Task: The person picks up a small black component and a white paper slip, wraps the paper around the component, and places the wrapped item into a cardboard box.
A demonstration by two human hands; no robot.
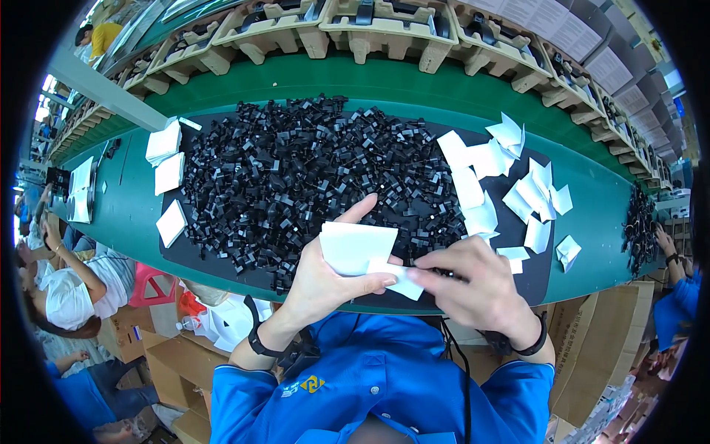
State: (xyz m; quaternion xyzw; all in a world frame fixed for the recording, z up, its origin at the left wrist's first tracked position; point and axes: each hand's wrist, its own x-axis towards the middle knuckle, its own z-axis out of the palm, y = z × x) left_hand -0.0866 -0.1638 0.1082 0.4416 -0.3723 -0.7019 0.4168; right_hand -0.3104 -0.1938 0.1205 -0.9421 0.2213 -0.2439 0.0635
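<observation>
A folded stack of white paper slips [359, 248] is gripped in my left hand [314, 285], its thumb laid across the lower front and its index finger stretched out behind. From under that thumb a smaller white paper slip [403, 283] sticks out toward the right. My right hand [481, 281] is closed, with its fingertips pinching the right edge of this slip; the fingertips are slightly blurred. Both hands are above the near edge of a large heap of small black plastic parts [296, 170]. Whether a black part is among my right fingers I cannot make out.
Loose folded white papers [532, 189] lie right of the heap, and white paper stacks [164, 144] lie left, on a black mat over a green table [584, 163]. Pulp trays [388, 29] line the far side. Cardboard boxes [177, 362] stand below; other people work at both sides.
</observation>
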